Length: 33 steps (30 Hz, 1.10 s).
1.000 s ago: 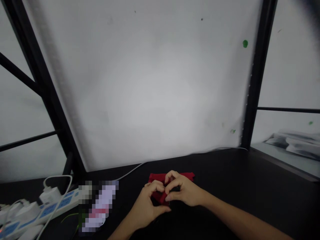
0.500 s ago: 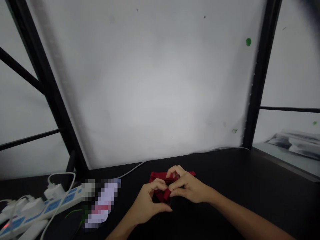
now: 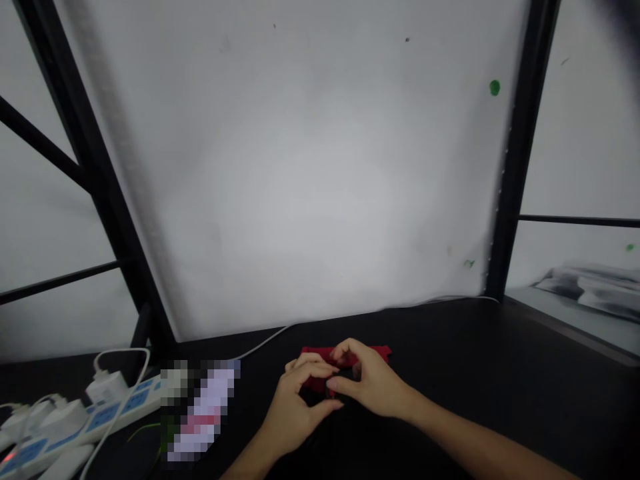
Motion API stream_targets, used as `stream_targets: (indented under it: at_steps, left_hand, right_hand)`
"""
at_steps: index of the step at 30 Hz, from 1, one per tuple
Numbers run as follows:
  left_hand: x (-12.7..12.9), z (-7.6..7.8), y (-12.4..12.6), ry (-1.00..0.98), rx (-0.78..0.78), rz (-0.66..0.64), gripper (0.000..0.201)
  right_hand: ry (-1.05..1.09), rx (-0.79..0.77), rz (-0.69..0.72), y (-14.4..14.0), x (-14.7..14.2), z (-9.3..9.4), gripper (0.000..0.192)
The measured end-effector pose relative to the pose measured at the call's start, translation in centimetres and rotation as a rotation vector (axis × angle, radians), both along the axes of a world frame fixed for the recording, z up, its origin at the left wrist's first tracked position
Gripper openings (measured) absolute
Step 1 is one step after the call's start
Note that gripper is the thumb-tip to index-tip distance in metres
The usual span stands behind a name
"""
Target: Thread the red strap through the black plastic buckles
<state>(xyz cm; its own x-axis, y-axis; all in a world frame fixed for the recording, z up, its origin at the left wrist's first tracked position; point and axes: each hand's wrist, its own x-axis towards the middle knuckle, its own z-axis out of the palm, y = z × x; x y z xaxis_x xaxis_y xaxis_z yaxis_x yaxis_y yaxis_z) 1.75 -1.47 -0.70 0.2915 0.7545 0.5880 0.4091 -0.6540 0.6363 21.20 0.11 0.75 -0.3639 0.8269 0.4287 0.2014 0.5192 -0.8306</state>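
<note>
A small red cloth (image 3: 320,352) lies on the black table (image 3: 475,373), just in front of the white back panel. My left hand (image 3: 295,407) and my right hand (image 3: 373,383) meet over its near edge. Both pinch the red fabric between thumb and fingers, and their fingertips almost touch each other. The hands cover most of the cloth; only its far strip and a bit between the fingers show.
A white and blue power strip (image 3: 75,423) with plugs and white cables lies at the left. A blurred packet (image 3: 200,410) sits beside it. A thin cable (image 3: 265,340) runs along the back panel. Black frame posts (image 3: 515,167) stand on both sides.
Both hands shifted slightly while working the red cloth; the right hand's fingers lowered onto it. The cloth looks flatter than before.
</note>
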Motion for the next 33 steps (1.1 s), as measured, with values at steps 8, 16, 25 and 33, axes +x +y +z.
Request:
stream_targets:
  at_steps: [8, 16, 25, 33]
  left_hand:
    - [-0.6, 0.8, 0.4, 0.058, 0.019, 0.065, 0.03]
    - [-2.0, 1.5, 0.4, 0.305, -0.065, -0.003, 0.056]
    - [-3.8, 2.6, -0.3, 0.592, -0.252, -0.189, 0.045]
    - [-3.1, 2.1, -0.4, 0.548, -0.249, -0.165, 0.036]
  right_hand:
    - [-0.028, -0.239, 0.126, 2.3, 2.2, 0.1, 0.025]
    - [-0.486, -0.18, 0.087, 5.1, 7.7, 1.3, 0.023]
    - [-0.8, -0.186, -0.206, 7.4, 13.7, 1.1, 0.008]
    - [-0.716, 0.127, -0.079, 4.8, 5.5, 1.0, 0.029]
